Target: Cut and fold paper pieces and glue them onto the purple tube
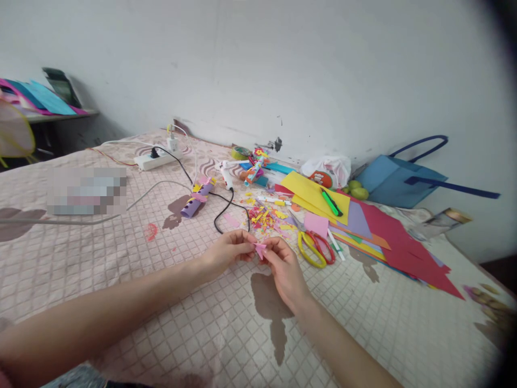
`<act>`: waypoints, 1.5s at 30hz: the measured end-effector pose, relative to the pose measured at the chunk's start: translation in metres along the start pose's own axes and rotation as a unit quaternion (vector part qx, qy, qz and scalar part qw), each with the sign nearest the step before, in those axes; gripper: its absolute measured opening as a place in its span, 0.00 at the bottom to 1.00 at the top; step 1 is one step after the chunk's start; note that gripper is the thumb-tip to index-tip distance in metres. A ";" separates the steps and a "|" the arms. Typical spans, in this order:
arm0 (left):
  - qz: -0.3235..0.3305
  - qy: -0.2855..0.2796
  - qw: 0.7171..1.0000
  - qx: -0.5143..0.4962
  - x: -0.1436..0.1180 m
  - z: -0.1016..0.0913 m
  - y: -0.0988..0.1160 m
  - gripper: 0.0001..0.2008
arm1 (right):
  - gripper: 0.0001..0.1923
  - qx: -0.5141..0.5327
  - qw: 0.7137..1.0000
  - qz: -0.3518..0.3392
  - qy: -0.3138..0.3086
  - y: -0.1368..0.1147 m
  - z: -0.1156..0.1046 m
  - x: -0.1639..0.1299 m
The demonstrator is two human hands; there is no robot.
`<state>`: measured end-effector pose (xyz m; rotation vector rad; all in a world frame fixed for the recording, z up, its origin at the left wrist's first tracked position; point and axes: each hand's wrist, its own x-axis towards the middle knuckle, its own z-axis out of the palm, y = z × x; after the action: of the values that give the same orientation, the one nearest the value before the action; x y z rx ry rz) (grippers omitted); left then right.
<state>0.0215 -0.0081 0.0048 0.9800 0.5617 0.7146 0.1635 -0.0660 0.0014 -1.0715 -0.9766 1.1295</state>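
Pinching small pink paper piece [260, 249] between both hands, left hand [228, 252] and right hand [285, 267], fingers closed on it, just above quilted bed cover [161, 302]. Risk: thin paper tears or slips under uneven pull. Beyond: scissors [315, 248], scrap pile [264, 215], black cord [226, 207] could snag.

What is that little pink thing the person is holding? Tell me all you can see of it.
The pink paper piece is small, thin and looks folded or creased, with a pointed lower end. It is held just above the patterned bedspread, pinched between the fingertips of the left hand and the right hand, which meet around it. Its colour matches the pink paper square lying farther back beside the scissors. Finer detail is too small to tell.
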 end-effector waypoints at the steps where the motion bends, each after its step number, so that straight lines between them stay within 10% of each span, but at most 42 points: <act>1: -0.002 -0.001 1.000 -0.009 0.000 0.000 0.000 0.09 | 0.02 0.000 1.000 -0.001 0.000 0.000 0.000 0.000; 45: 0.080 0.039 0.987 0.134 0.000 0.002 0.005 0.13 | 0.08 -0.014 0.998 0.027 -0.054 -0.004 0.000 -0.001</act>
<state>0.0212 -0.0075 0.0102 1.2617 0.6640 0.8380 0.1642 -0.0673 0.0047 -1.0731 -1.0564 1.2314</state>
